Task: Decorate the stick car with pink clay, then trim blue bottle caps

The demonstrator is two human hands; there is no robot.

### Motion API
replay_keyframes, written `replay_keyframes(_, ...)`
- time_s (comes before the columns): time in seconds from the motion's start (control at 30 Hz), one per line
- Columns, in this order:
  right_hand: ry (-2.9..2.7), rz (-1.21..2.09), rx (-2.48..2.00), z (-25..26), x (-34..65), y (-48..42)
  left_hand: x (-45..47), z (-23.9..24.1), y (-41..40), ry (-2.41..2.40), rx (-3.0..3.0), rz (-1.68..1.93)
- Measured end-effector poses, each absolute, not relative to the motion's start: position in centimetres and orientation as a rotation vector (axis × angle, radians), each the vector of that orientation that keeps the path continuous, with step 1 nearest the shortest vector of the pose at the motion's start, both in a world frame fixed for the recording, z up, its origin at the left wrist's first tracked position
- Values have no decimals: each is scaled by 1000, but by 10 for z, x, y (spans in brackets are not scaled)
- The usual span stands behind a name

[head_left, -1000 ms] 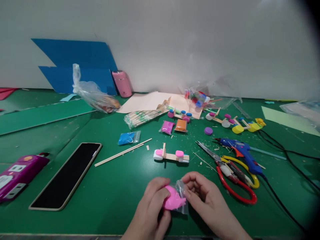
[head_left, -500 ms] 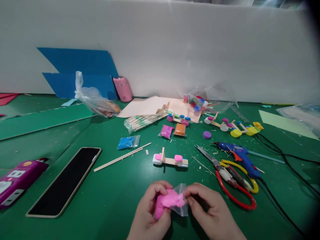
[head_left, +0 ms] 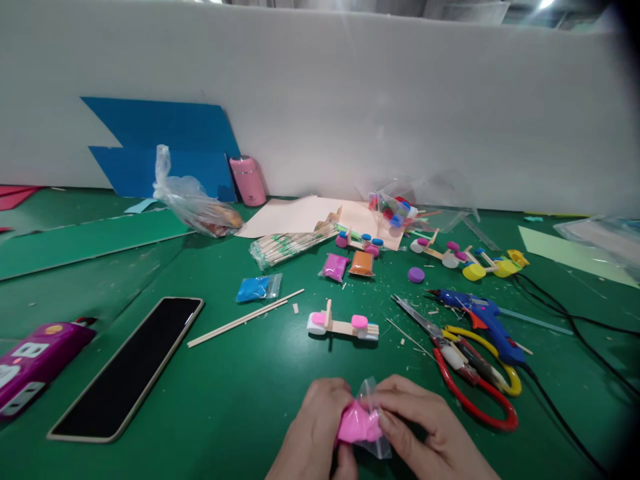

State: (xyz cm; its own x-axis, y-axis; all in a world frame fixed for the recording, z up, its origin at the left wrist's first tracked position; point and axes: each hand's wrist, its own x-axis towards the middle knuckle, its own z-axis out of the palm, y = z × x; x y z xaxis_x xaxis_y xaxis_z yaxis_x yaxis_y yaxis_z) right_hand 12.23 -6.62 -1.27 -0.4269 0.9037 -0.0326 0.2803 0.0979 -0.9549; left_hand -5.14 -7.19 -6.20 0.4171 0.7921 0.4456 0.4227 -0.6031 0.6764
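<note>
Low at the front of the table, a clear plastic bag of pink modelling clay (head_left: 358, 424) sits between my two hands. My left hand (head_left: 320, 427) is closed around the clay end of the bag, its fingertips partly hidden. With thumb and fingers, my right hand (head_left: 425, 423) pinches the bag's clear open end. Just beyond them stands a small wooden-stick vehicle (head_left: 343, 327) with white wheels and pink pieces on top. Red-handled scissors (head_left: 477, 387) lie to the right of my right hand.
A blue glue gun (head_left: 485, 320) with a black cord lies at right, by yellow-handled pliers (head_left: 513, 377). On the left are a phone (head_left: 133, 367) and a purple power strip (head_left: 35, 363). Wooden sticks (head_left: 245, 319), clay packets (head_left: 334, 267) and several finished vehicles (head_left: 440, 252) lie farther back.
Both hands have shifted slightly right and down with the bag. My left hand has turned over, back upward, and the hands are closer together. The whole view has tilted slightly.
</note>
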Motion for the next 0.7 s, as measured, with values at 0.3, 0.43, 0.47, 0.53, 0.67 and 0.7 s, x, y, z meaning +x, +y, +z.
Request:
replay_keyframes(0.3, -1789, 1281, -1118, -17, 124, -69, -55, -39, -74, 1140, 2619, 616)
replay_keyframes(0.43, -1794, 1341, -1136, -21, 125, -67, -55, -37, -76, 1188, 2344, 637)
replay_keyframes(0.47, -1801, 1350, -1152, -22, 125, -67, -55, -38, -76, 1198, 2278, 645)
replay_keyframes(0.53, -1825, 1354, -1183, -26, 125, -68, -54, -38, -76, 1194, 2217, 610)
replay_keyframes(0.67, -1958, 1352, -1303, -28, 123, -71, -56, -41, -76, 1195, 2308, 535)
replay_keyframes(0.7, -1988, 1351, -1341, -27, 122, -72, -57, -42, -76, 1192, 2364, 535)
